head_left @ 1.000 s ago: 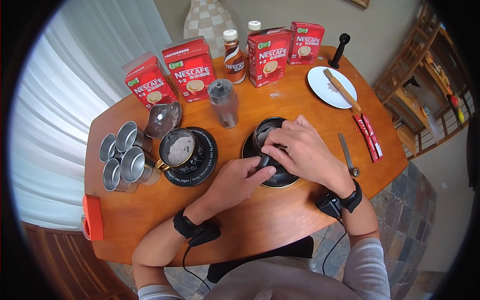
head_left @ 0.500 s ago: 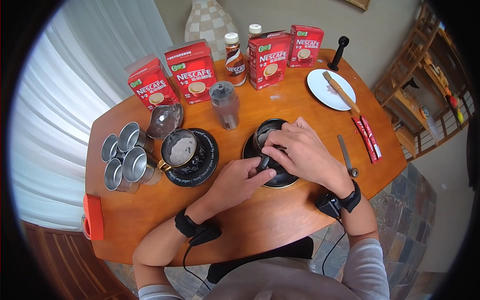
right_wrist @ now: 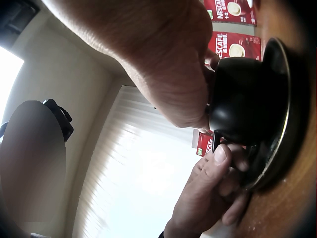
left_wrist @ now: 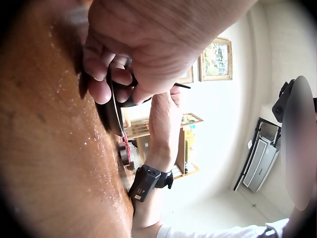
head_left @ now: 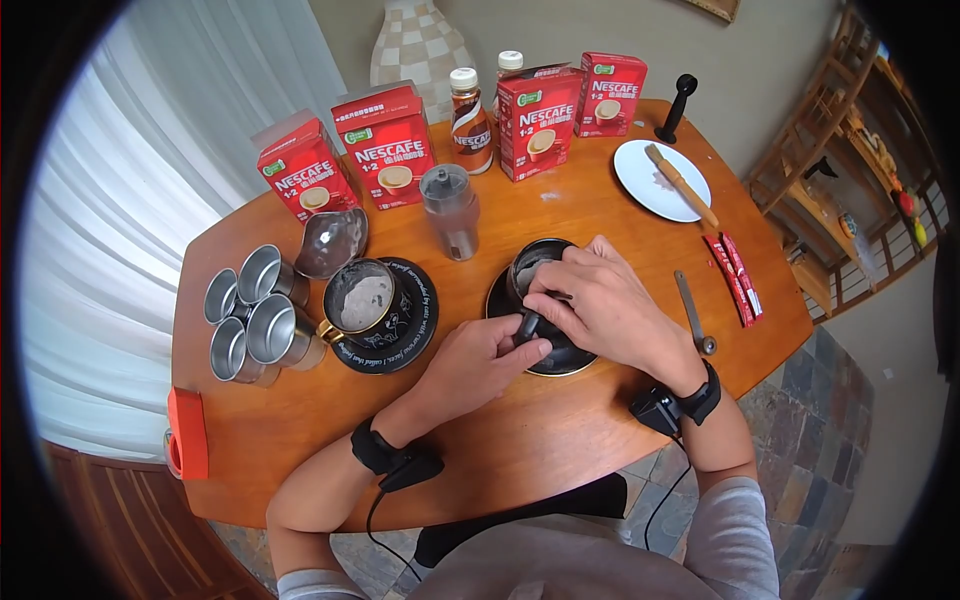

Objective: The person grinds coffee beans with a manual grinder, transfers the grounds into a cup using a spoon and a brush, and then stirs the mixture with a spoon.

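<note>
A black cup (right_wrist: 233, 101) stands on a black saucer (head_left: 560, 362) with a gold edge. My left hand (head_left: 478, 362) pinches the cup's handle (head_left: 528, 322) between thumb and fingers. Over the cup's rim my right hand (head_left: 610, 305) is bent, its fingers pinching a thin black handle (left_wrist: 183, 86); its lower end is hidden by the hand and cup. Pale powder (head_left: 535, 270) shows inside the cup. To the left, a second black cup (head_left: 360, 297), with a gold handle and pale powder, sits on a black lettered saucer (head_left: 415, 325).
Several metal cups (head_left: 272, 328) and a glass bowl (head_left: 332, 243) stand at left. A grinder-like container (head_left: 450, 212), red Nescafe boxes (head_left: 385, 150) and bottles (head_left: 469, 120) line the back. At right lie a brush (head_left: 682, 185) on a white plate (head_left: 640, 200), red sachets (head_left: 735, 280) and a measuring spoon (head_left: 690, 310).
The head view has tilted slightly, so the boxes at the back sit a little lower in it. Both hands keep nearly the same hold and place at the cup.
</note>
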`<state>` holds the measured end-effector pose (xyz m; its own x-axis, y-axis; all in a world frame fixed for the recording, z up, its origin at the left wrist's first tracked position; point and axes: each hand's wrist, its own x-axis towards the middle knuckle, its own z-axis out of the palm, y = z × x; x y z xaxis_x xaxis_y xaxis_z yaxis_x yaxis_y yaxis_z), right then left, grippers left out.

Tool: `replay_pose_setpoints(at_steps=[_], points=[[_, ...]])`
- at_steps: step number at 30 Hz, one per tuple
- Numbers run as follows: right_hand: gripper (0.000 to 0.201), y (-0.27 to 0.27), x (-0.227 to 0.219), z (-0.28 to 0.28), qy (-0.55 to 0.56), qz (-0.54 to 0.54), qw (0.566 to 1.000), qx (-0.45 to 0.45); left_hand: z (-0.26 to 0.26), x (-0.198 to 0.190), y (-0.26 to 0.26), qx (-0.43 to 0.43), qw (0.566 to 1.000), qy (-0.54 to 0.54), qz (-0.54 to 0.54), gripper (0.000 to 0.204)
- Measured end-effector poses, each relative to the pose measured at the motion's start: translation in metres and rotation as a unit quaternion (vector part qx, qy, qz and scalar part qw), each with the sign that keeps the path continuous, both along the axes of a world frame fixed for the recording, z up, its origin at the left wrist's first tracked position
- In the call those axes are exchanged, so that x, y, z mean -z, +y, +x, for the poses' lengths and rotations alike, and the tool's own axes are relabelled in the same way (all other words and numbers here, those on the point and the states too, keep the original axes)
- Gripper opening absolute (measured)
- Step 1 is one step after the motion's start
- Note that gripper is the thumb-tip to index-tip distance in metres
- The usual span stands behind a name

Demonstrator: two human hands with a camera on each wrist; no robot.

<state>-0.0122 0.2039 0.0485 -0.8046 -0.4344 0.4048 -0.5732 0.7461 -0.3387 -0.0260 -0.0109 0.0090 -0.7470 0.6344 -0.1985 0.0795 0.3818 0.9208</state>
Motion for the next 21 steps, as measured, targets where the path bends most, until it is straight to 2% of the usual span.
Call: replay_pose_setpoints(at_steps=[6,12,15,18,21], points=[[0.015,-0.0010,0.0020,-0.0003,0.002,-0.064,0.998,0.016,-0.0008,0.0033,-0.0006,0.003,1.000,0.003,0.002,0.030],[0.017,0.0004,0.0018,-0.0019,0.024,-0.034,0.998,0.055,0.0002,0.0000,0.0011,-0.009,1.000,0.005,0.000,0.033],[0.018,0.0049,-0.0057,-0.0010,-0.011,-0.009,0.999,0.043,0.0011,-0.0013,0.0013,-0.012,1.000,-0.001,0.010,0.032],[0.018,0.0024,-0.0016,-0.0014,-0.002,-0.050,0.999,0.009,0.0002,0.0011,0.0009,-0.007,1.000,0.005,0.008,0.032],[0.016,0.0033,-0.0065,-0.0013,0.015,-0.050,0.997,0.059,-0.0004,0.0010,0.0004,-0.003,1.000,0.010,0.001,0.032]])
